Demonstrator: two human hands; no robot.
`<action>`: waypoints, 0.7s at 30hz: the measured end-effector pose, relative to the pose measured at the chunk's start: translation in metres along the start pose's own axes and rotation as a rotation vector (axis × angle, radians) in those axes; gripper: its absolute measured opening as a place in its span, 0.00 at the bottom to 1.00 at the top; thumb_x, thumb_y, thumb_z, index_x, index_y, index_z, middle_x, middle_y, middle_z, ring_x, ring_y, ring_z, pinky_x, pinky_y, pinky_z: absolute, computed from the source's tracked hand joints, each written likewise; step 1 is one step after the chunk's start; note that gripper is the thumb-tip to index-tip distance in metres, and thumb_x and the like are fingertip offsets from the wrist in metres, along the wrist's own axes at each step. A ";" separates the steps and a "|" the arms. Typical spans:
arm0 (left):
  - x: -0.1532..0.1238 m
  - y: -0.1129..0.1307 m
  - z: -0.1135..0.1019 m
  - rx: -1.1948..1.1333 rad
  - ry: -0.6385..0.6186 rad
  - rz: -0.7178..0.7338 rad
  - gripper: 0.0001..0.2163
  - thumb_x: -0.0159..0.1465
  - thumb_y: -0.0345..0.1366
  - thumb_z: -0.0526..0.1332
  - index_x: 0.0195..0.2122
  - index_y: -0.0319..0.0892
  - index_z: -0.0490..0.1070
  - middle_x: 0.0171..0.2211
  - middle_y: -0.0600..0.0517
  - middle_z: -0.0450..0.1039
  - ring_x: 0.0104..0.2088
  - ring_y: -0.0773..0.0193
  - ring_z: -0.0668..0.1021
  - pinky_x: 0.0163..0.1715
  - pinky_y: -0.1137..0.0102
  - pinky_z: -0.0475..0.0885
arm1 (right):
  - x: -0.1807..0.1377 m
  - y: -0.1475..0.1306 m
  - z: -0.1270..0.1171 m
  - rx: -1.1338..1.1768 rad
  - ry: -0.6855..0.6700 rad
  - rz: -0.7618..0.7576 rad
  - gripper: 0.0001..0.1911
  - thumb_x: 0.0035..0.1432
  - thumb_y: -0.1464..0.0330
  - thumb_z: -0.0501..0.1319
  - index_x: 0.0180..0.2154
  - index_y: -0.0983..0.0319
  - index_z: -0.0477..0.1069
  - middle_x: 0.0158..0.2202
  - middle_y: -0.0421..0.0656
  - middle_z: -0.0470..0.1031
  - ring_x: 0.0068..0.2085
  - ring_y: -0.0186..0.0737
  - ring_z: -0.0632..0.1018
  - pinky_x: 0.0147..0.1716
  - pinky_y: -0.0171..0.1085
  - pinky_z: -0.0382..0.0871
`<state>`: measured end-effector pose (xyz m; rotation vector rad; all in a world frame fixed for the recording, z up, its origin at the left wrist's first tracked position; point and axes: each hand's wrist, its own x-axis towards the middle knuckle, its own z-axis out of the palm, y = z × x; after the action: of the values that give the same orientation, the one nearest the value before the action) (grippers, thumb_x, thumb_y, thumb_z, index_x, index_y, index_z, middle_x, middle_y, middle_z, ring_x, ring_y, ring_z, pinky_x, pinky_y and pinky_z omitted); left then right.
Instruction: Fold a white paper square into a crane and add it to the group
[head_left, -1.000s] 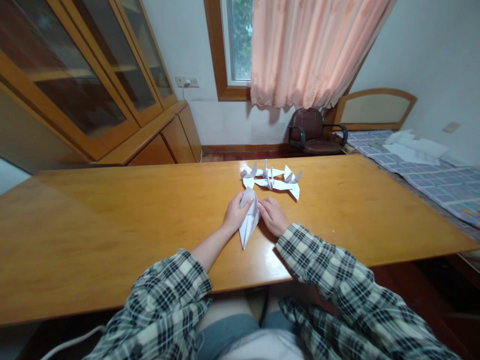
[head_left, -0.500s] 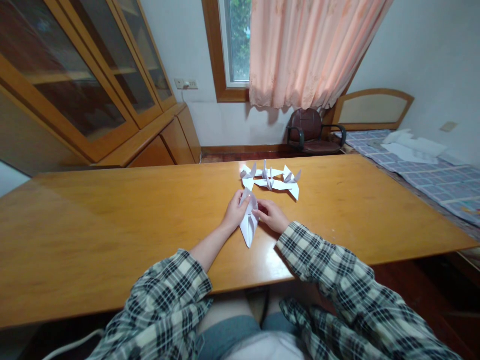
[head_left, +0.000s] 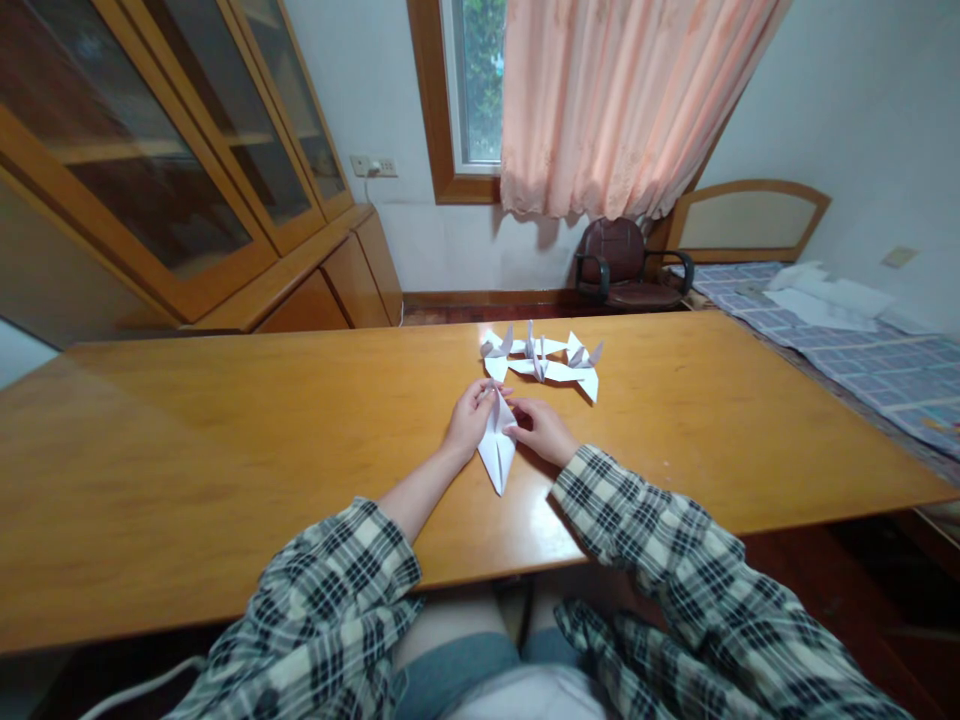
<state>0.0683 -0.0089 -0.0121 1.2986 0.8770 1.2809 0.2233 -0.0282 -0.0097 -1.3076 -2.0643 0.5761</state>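
Note:
A white folded paper point(head_left: 498, 450), shaped like a long diamond, is held just over the wooden table, one point toward me. My left hand point(head_left: 469, 415) pinches its upper left side near the far tip, which the fingers partly hide. On the right edge, my right hand point(head_left: 544, 430) is closed with thumb and fingers at the paper's middle. Just beyond my hands stand several white paper cranes point(head_left: 540, 358), grouped close together with wings touching or overlapping.
The wooden table point(head_left: 225, 450) stretches to both sides. Behind it are a brown armchair point(head_left: 615, 265) and a pink curtain point(head_left: 615, 110). A glass-door cabinet point(head_left: 247, 230) stands at the left, a bed point(head_left: 847, 330) at the right.
The paper's upper flap has been folded in at the far end, so its top looks narrower. My left fingers have shifted to the far tip; the cranes have not moved.

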 end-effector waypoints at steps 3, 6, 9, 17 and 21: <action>-0.001 0.002 0.001 -0.003 0.009 -0.008 0.11 0.64 0.42 0.54 0.42 0.41 0.64 0.41 0.45 0.77 0.44 0.59 0.79 0.45 0.63 0.73 | 0.001 -0.001 -0.001 -0.046 -0.021 -0.030 0.11 0.51 0.70 0.66 0.39 0.64 0.74 0.35 0.44 0.74 0.38 0.40 0.72 0.42 0.40 0.63; -0.001 0.003 0.000 -0.001 0.003 -0.004 0.12 0.64 0.44 0.54 0.42 0.41 0.65 0.40 0.46 0.77 0.44 0.59 0.79 0.45 0.63 0.73 | 0.001 -0.002 -0.002 -0.052 -0.018 -0.038 0.07 0.51 0.71 0.66 0.35 0.64 0.74 0.33 0.43 0.73 0.36 0.39 0.71 0.40 0.39 0.63; -0.001 0.004 -0.001 0.049 -0.018 0.010 0.14 0.63 0.47 0.56 0.40 0.41 0.67 0.41 0.46 0.77 0.43 0.57 0.79 0.43 0.63 0.74 | 0.002 -0.003 -0.003 -0.037 -0.017 -0.049 0.04 0.52 0.70 0.65 0.33 0.64 0.74 0.32 0.43 0.73 0.36 0.39 0.71 0.40 0.38 0.63; -0.004 0.010 -0.003 0.267 0.072 0.139 0.14 0.61 0.46 0.60 0.39 0.40 0.74 0.39 0.47 0.78 0.41 0.59 0.79 0.45 0.64 0.73 | 0.002 -0.005 -0.006 -0.045 -0.028 -0.074 0.09 0.60 0.66 0.59 0.31 0.63 0.73 0.30 0.42 0.71 0.34 0.37 0.70 0.37 0.36 0.61; -0.006 0.014 -0.002 0.332 0.082 0.179 0.13 0.62 0.44 0.58 0.39 0.41 0.73 0.39 0.47 0.78 0.41 0.59 0.79 0.45 0.65 0.73 | 0.001 -0.005 -0.005 -0.096 -0.019 -0.073 0.09 0.58 0.64 0.62 0.30 0.63 0.72 0.29 0.41 0.70 0.34 0.37 0.69 0.36 0.35 0.60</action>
<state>0.0627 -0.0169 0.0000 1.6231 1.0847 1.3747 0.2234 -0.0289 -0.0022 -1.2790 -2.1690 0.4641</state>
